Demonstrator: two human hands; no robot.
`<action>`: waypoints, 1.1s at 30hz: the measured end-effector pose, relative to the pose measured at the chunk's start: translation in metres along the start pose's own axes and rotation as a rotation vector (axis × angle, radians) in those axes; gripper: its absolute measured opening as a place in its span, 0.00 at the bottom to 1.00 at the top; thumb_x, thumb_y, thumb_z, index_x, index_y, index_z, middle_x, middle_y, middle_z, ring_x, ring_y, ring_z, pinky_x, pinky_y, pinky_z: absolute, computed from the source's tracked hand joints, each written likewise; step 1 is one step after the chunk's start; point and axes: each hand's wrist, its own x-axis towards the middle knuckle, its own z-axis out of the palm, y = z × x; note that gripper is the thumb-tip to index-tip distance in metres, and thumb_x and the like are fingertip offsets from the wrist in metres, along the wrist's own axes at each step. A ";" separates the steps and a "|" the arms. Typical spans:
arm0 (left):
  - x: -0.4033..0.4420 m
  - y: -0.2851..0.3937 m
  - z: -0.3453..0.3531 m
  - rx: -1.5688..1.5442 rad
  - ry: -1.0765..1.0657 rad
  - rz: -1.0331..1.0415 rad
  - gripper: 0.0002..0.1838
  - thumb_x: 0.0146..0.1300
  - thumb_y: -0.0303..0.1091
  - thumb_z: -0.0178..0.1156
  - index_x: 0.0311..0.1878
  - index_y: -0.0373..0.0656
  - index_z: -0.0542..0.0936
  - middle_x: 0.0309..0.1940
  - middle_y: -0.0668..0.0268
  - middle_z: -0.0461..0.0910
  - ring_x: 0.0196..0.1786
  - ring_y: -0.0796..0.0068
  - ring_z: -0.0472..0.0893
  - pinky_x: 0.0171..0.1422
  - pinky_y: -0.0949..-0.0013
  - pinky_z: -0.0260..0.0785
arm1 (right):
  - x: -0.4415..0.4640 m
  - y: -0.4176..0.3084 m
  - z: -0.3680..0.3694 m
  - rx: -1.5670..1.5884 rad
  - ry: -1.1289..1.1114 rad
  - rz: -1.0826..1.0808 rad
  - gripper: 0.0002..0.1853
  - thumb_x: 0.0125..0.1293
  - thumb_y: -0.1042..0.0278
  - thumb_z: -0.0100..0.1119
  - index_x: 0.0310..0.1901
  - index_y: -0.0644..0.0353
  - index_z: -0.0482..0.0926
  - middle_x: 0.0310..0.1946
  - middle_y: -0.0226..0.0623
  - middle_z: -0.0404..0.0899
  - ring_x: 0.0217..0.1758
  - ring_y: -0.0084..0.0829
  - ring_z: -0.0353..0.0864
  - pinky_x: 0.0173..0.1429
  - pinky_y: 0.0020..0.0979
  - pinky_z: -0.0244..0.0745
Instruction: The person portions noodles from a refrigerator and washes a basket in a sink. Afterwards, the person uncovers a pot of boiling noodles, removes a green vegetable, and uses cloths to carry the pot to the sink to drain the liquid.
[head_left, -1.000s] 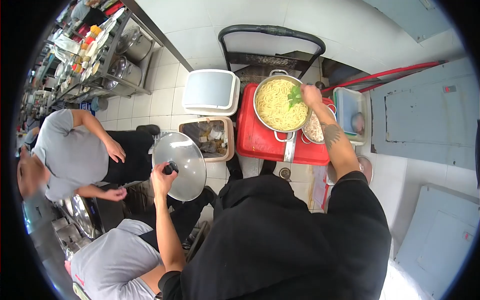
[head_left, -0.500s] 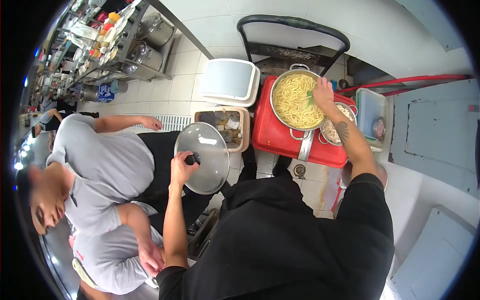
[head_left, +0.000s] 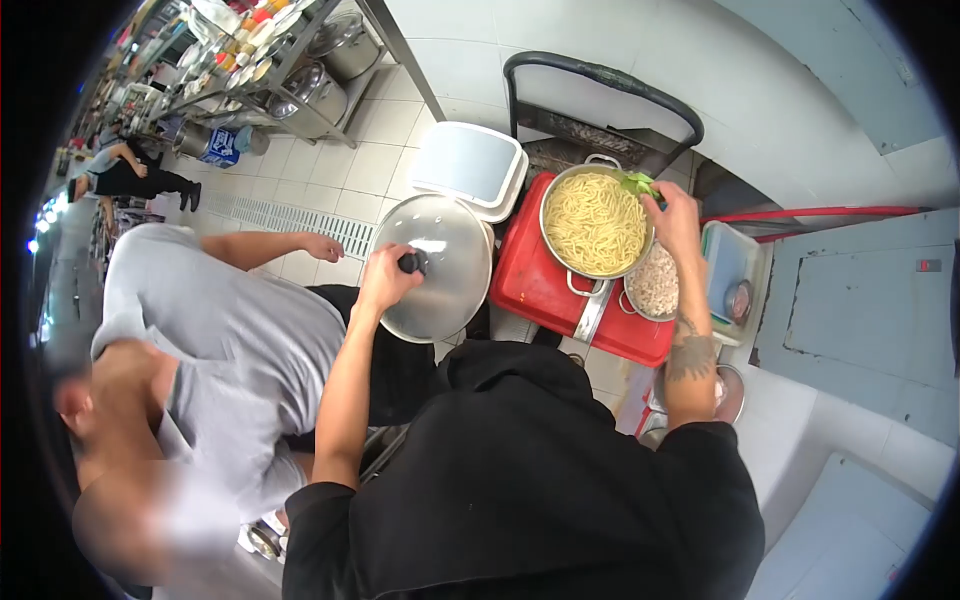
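My left hand [head_left: 385, 280] is closed on the black knob of a large round pot lid [head_left: 450, 295], holding it off to the left of the pot. My right hand [head_left: 677, 220] pinches a green leafy vegetable [head_left: 637, 182] at the upper right rim of a metal pot [head_left: 584, 284]. Thick yellow noodles [head_left: 594, 222] fill that pot. Beside it, under my right wrist, sits a smaller pot with chopped pale food [head_left: 653, 284]. Both pots stand on a red box [head_left: 528, 280].
A white bin with a grey lid [head_left: 462, 162] stands left of the red box. Behind it is a trolley's black handle [head_left: 610, 73]. Plastic tubs [head_left: 728, 272] lie to the right. A co-worker in a grey shirt [head_left: 230, 320] is close on my left; shelving [head_left: 375, 75] stands beyond.
My right hand has lifted the green leaves from the noodles to the pot's upper right rim. The lid in my left hand has shifted up and right. The co-worker has leaned closer.
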 end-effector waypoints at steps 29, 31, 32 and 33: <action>0.189 0.228 0.212 0.334 -0.351 0.533 0.20 0.40 0.34 0.70 0.40 0.40 0.82 0.46 0.51 0.75 0.54 0.53 0.75 0.59 0.60 0.71 | -0.215 0.017 -0.089 0.116 0.476 0.740 0.11 0.58 0.71 0.64 0.41 0.66 0.80 0.29 0.44 0.81 0.30 0.30 0.77 0.38 0.31 0.72; 0.190 0.222 0.214 0.341 -0.327 0.516 0.20 0.40 0.33 0.70 0.40 0.40 0.82 0.46 0.51 0.75 0.54 0.53 0.75 0.59 0.60 0.71 | -0.214 0.017 -0.091 0.115 0.461 0.742 0.11 0.58 0.71 0.64 0.41 0.66 0.80 0.28 0.44 0.80 0.30 0.30 0.77 0.38 0.31 0.72; 0.191 0.220 0.214 0.348 -0.318 0.507 0.19 0.41 0.33 0.70 0.40 0.39 0.82 0.46 0.51 0.76 0.53 0.53 0.75 0.59 0.60 0.71 | -0.213 0.017 -0.093 0.111 0.455 0.747 0.11 0.58 0.71 0.64 0.41 0.66 0.80 0.28 0.43 0.80 0.29 0.30 0.77 0.37 0.30 0.72; 0.191 0.215 0.213 0.355 -0.310 0.498 0.19 0.42 0.33 0.70 0.40 0.38 0.81 0.46 0.51 0.76 0.53 0.54 0.75 0.60 0.60 0.71 | -0.215 0.020 -0.091 0.111 0.444 0.733 0.11 0.58 0.71 0.64 0.41 0.66 0.80 0.28 0.43 0.80 0.29 0.30 0.77 0.37 0.30 0.72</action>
